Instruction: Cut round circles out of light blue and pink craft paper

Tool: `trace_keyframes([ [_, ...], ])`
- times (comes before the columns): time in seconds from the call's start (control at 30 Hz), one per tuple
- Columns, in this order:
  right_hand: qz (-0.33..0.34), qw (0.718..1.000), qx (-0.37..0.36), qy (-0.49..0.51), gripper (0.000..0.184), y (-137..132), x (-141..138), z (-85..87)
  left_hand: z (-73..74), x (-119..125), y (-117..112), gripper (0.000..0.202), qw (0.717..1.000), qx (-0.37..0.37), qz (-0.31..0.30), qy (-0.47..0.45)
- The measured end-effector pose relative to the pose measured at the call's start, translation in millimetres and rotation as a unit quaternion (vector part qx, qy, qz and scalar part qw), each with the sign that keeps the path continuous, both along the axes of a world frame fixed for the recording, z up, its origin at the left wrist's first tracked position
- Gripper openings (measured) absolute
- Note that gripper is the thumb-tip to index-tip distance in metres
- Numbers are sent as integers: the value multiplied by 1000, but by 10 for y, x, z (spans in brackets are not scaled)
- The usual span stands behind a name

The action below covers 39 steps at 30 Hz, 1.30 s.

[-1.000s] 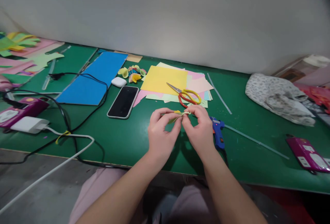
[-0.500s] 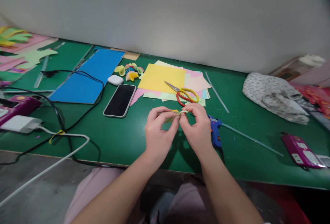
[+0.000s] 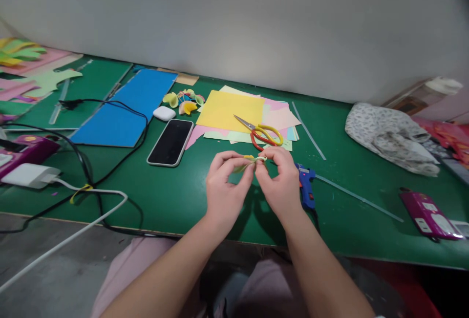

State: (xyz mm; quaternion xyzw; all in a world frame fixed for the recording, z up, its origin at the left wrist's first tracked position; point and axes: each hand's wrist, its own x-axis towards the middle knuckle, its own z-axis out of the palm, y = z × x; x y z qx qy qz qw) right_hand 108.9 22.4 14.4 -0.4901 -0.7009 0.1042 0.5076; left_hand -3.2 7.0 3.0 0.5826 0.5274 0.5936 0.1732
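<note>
Between my two hands is a small curled piece of yellow and light green paper [image 3: 260,159], mostly covered by fingers. My left hand [image 3: 227,186] pinches its left side between thumb and fingertips. My right hand [image 3: 279,177] pinches the right end, the fingertips of both hands nearly meeting. Just beyond them, scissors [image 3: 266,135] with red and yellow handles lie on stacked coloured sheets, topped by a yellow sheet [image 3: 230,110]. Close to my right hand rests a blue glue gun [image 3: 307,188] with a long glue stick [image 3: 359,197] in its back.
A phone [image 3: 170,143], a white case [image 3: 164,113] and small paper flowers [image 3: 185,101] lie to the left. Farther left are a blue board [image 3: 126,110], black cables and a purple power strip [image 3: 31,154]. On the right are a patterned cloth [image 3: 388,137] and another purple power strip [image 3: 428,214].
</note>
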Motion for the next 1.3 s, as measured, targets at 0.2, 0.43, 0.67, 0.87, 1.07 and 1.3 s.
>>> trace_keyframes([
  [0.2,-3,1000,1,-1,10,-5,2,5,-16,-1,-5,4,1000,5,5,16],
  [0.43,-1,1000,3,0,11,3,-1,7,-18,-3,-4,5,1000,9,2,13],
  [0.67,-4,1000,1,-6,9,-12,5,-14,-11,-7,11,5,1000,18,3,2],
  [0.87,-10,1000,6,-9,8,-9,-11,-15,-24,-19,12,6,1000,23,-6,-3],
  [1.07,-23,999,16,-17,8,-4,-8,-31,-36,-11,10,4,1000,26,-8,3],
  [1.3,-33,998,35,-30,9,-11,-20,-22,-57,-7,4,3,999,25,13,20],
])
